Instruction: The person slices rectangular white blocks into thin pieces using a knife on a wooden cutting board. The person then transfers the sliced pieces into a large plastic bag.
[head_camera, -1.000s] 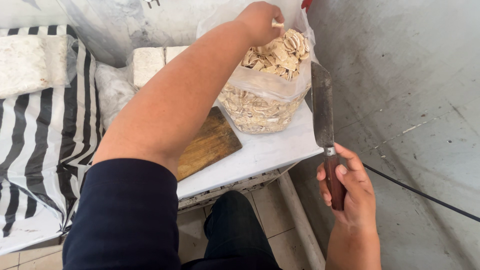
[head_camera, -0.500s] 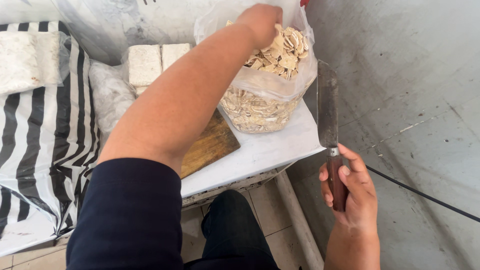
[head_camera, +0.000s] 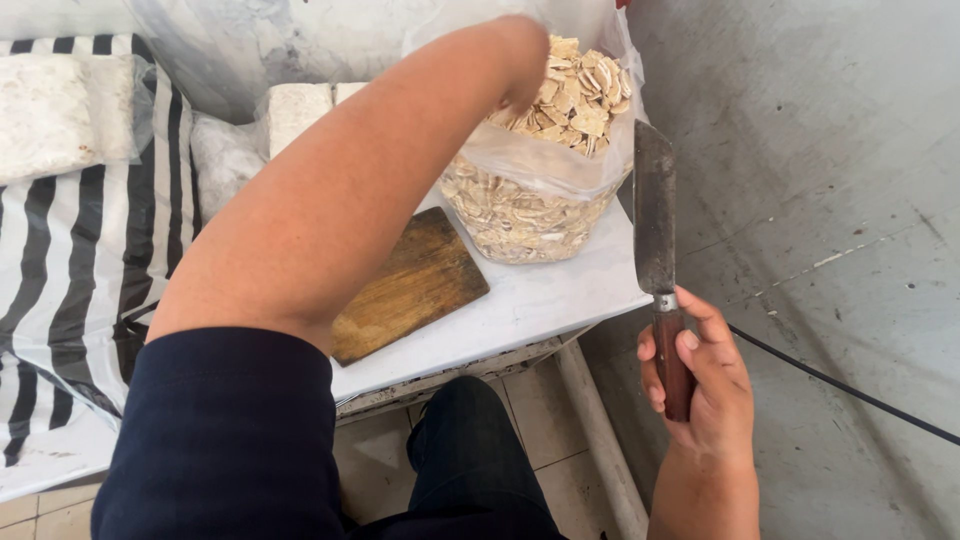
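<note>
**Left hand deeper in the chip bag, knife parked off to the side**

So the left hand (head_camera: 520, 60) is down inside the clear plastic bag (head_camera: 545, 165) now, sunk further into the pale chips (head_camera: 580, 100) than half a second ago; can't tell whether its fingers are closed on anything, the bag hides them. The right hand (head_camera: 700, 385) hasn't really budged, wrapped tight around the knife (head_camera: 657, 260) by its wooden handle, blade pointing up and away, just beside the bag's right side. The bag sits on the white tabletop (head_camera: 540, 300), right next to a wooden cutting board (head_camera: 410, 285). Further left there's a striped cloth (head_camera: 70, 260) with white blocks (head_camera: 60, 110) on it.
</note>
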